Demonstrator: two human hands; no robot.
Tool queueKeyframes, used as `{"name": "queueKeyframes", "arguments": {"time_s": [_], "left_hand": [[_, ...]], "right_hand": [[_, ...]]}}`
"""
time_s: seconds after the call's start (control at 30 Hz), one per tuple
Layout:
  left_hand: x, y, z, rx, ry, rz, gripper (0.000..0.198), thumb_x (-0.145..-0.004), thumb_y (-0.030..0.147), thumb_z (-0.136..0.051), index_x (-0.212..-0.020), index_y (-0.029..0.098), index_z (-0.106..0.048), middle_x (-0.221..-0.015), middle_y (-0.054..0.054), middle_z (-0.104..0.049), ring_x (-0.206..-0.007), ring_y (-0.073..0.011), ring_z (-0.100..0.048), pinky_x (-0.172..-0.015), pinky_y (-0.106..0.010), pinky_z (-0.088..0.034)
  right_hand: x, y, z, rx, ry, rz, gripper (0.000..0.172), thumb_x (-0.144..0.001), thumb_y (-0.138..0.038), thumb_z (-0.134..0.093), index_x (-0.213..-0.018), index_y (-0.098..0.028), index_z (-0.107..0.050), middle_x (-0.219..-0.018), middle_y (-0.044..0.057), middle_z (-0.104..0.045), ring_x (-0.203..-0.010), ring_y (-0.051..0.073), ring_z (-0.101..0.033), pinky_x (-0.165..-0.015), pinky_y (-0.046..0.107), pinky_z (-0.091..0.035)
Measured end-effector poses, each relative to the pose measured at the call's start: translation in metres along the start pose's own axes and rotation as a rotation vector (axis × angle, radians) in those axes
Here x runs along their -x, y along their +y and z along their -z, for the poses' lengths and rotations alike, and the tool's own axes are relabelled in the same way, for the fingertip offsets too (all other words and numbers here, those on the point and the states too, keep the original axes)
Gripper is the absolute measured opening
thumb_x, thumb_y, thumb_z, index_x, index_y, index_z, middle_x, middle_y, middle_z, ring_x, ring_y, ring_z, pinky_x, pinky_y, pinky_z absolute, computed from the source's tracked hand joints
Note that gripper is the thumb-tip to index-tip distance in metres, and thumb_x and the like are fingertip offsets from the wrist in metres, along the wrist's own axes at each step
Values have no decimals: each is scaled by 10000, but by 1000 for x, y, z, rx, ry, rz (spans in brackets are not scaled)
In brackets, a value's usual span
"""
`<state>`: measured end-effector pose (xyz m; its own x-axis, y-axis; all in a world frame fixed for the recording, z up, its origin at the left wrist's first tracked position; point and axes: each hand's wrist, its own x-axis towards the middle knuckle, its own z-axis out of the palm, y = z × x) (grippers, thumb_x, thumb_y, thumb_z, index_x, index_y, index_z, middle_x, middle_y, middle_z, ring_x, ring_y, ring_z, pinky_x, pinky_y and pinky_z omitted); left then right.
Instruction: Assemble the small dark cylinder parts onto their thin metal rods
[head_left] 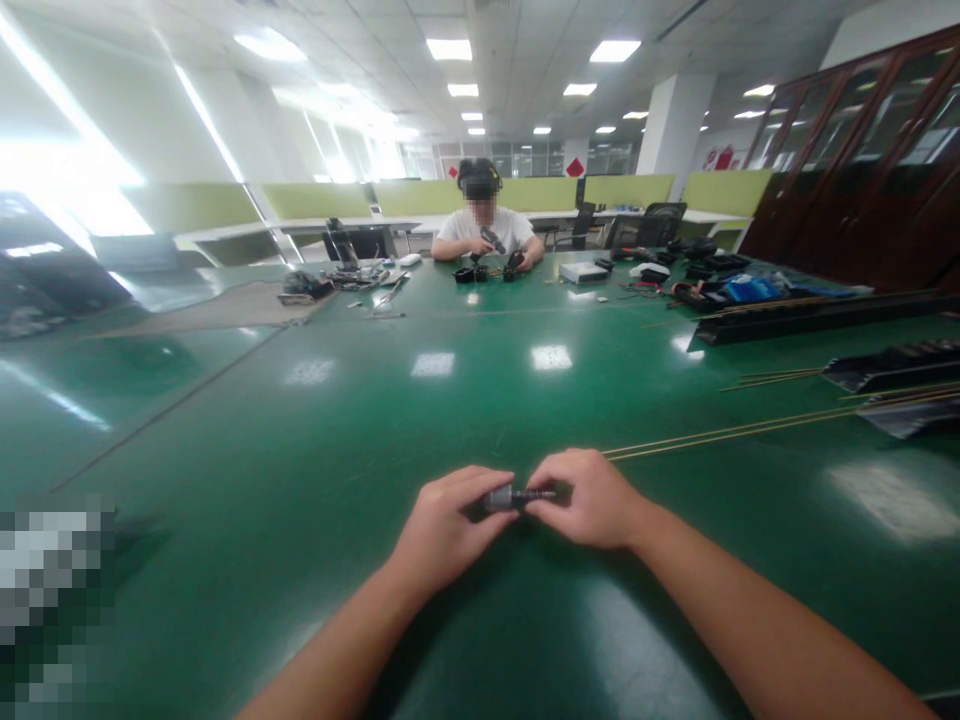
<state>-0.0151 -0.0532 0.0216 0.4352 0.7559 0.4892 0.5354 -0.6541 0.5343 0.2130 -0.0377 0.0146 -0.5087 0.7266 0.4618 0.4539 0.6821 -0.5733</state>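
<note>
Just above the green table, my left hand (457, 520) pinches a small silver-grey cylinder (499, 497) between thumb and fingers. A thin dark shaft (531, 494) with a ridged, screw-like surface extends from its right end. The fingers of my right hand (589, 498) close around that shaft near its tip. The piece lies roughly level between both hands. Its exact kind is too small to make out, and the fingertips partly cover both ends.
Thin brass-coloured rods (697, 437) lie right of my hands, near dark channel-shaped pieces (892, 365). Across the green table (360, 430), a person (517, 230) handles dark parts. Tools and electronics (307, 287) sit far left; a blue bundle (750, 289) lies far right.
</note>
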Motion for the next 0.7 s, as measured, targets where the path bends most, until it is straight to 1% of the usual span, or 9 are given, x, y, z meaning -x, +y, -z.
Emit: {"name": "queueKeyframes", "arguments": {"time_s": [0.37, 0.7], "left_hand": [[0, 1, 1, -5, 1, 2, 244, -814, 250, -740, -1057, 246, -718, -997, -10, -742, -890, -146, -690, -811, -242, -554], [0, -3, 2, -29, 7, 25, 270, -808, 255, -747, -1076, 265, -716, -1013, -1, -740, -910, -145, -687, -840, -251, -553]], "right_hand": [[0, 2, -2, -8, 14, -17, 79, -790, -269, -738, -835, -207, -719, -800, 3, -734, -731, 152, -660, -713, 261, -457], [-1, 1, 0, -2, 22, -44, 67, -770, -246, -745, -815, -206, -714, -788, -3, -727, -725, 150, -657, -704, 261, -460]]}}
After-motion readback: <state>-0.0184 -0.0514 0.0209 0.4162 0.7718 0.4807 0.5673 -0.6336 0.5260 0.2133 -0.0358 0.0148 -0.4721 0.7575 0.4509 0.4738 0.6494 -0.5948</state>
